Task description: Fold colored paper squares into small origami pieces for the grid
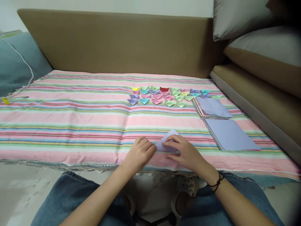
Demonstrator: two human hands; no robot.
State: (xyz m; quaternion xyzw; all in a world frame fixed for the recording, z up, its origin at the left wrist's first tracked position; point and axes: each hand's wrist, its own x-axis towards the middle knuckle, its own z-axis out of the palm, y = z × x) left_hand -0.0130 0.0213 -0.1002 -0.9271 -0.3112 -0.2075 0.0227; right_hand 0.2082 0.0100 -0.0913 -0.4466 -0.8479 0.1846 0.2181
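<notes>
A pale lilac sheet of paper [167, 140], folded into a triangle, lies on the striped cloth near its front edge. My left hand [143, 151] is closed at the triangle's left corner, its fingertips pressed together there. Over the right part of the paper is my right hand [183, 151], fingers spread, with fingertips touching the sheet. A dark cord bracelet circles my right wrist. Beyond the hands, several small folded paper boats [157, 99] in many colours stand in rows.
Two stacks of paper lie to the right, a wrinkled-topped one [213, 107] behind a flat lilac-topped one [231, 135]. Cushions [263, 56] rise at the right edge. A brown backrest [117, 44] runs along the back. A white cable [23, 59] is at the far left.
</notes>
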